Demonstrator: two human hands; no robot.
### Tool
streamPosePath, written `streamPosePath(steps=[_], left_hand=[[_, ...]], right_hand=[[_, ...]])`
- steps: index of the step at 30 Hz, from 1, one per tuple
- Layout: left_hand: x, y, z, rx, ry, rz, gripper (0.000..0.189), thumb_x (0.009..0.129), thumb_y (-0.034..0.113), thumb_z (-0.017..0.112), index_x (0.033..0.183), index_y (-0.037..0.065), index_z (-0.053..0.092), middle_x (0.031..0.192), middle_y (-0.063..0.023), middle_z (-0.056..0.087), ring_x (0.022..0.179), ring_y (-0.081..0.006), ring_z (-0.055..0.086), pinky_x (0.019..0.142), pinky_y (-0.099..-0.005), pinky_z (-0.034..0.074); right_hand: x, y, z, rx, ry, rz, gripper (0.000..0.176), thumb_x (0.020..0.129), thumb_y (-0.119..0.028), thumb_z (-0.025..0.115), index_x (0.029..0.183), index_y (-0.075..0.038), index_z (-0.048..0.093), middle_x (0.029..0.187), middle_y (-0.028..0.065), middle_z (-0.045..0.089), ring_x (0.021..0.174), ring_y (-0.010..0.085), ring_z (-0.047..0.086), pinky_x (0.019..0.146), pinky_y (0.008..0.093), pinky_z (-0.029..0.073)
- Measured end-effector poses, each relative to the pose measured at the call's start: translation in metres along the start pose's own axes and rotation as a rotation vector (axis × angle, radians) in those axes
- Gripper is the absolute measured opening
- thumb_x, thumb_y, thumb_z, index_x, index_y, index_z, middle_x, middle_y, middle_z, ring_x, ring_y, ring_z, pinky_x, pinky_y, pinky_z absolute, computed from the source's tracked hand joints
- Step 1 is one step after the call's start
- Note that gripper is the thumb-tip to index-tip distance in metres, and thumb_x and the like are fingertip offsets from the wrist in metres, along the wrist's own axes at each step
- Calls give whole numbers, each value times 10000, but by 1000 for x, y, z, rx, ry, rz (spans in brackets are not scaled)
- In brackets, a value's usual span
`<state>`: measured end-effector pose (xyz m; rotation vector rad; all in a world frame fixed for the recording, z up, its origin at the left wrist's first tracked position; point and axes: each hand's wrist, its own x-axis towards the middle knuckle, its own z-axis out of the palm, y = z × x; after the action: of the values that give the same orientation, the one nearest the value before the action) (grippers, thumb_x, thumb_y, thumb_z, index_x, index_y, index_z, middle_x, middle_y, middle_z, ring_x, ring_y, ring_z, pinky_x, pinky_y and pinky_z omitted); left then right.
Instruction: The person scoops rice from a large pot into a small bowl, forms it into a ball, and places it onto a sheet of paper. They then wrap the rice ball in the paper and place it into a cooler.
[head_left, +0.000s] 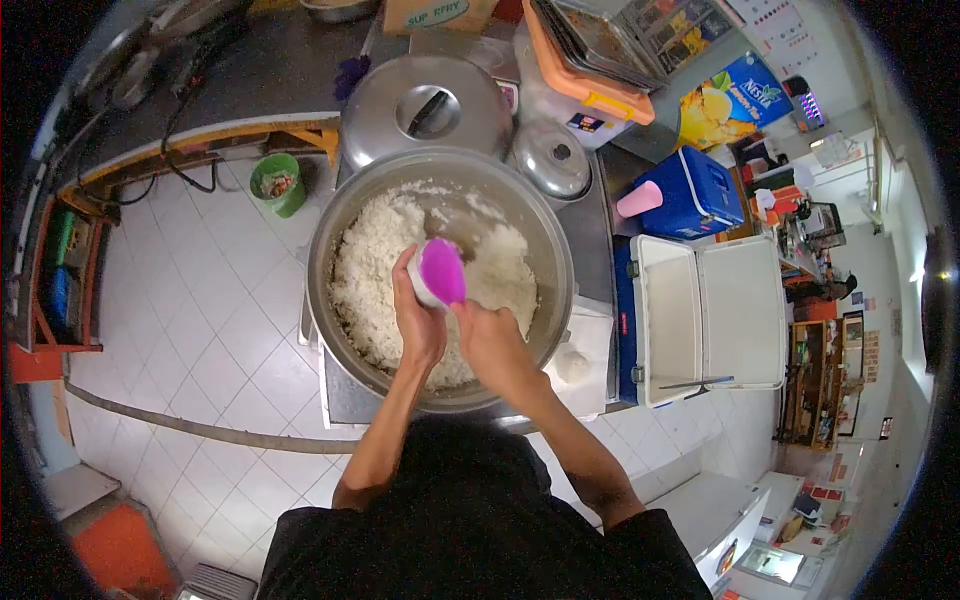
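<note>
A large metal pot holds a heap of cooked white rice. My left hand grips a small purple bowl, held over the rice near the pot's middle. My right hand is closed just to the right of the bowl, low over the rice; whatever it holds is hidden by the hand itself. Both forearms reach in over the pot's near rim.
A big metal lid and a smaller lid lie behind the pot. An open white cooler stands to the right, with a blue cooler and pink cup behind. A green bucket sits on the tiled floor at left.
</note>
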<state>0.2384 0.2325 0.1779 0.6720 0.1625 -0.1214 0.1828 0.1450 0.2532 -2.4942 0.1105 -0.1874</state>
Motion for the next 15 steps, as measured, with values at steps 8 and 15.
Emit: streamPosePath(steps=[8,15], left_hand=[[-2,12,-21,53,-126,-106,442,1064,400,267,1311,84,451,1241,-97,546,1155,-204,542,1003,-378,440],[7,3,-25,-96,-73,-225,452,1060,405,255,1287,73,459,1239,-109,562,1184,-228,541,1028,-384,444]], right_hand=[[40,0,-90,86,-394,1,252,958,-129,491,839,6,667,681,239,618,597,380,633,621,471,501],[32,10,-58,57,-486,67,375,972,-303,552,906,39,692,573,174,567,529,254,581,541,372,461]])
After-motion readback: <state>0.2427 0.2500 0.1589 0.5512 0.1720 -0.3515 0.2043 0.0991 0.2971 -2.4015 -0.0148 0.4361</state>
